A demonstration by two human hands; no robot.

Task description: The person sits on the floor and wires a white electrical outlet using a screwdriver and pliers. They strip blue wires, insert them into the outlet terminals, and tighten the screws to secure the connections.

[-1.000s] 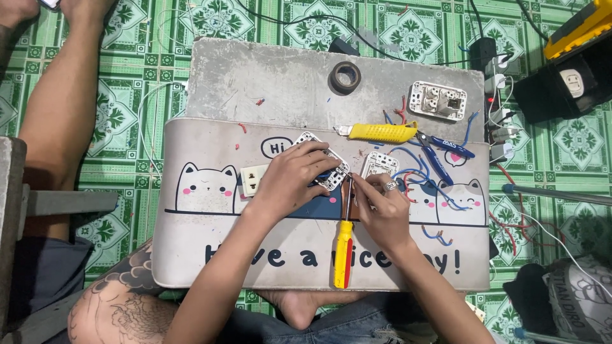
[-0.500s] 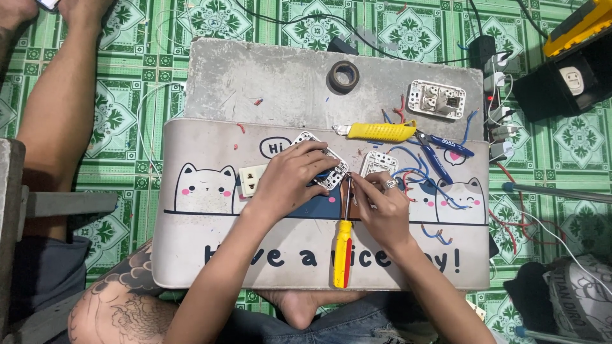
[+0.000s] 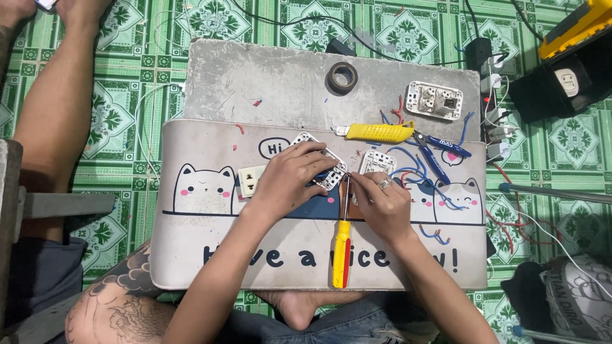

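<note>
My left hand [image 3: 290,175] lies over a white switch frame [image 3: 329,173] on a grey cat-print mat [image 3: 210,248] and grips it. My right hand [image 3: 381,199], a ring on one finger, pinches something small beside the frame, next to a white socket module [image 3: 377,161] with blue wires [image 3: 414,172] running from it; what it pinches is hidden. A screwdriver [image 3: 342,251] with a yellow and red handle rests on the mat, its shaft pointing up between my hands.
A yellow utility knife [image 3: 379,132], blue-handled pliers [image 3: 440,153], a tape roll [image 3: 342,77] and a white socket plate [image 3: 435,100] lie on the grey board. A small white socket [image 3: 251,181] sits left of my hand. A power strip [image 3: 492,95] and another person's leg [image 3: 54,114] flank the board.
</note>
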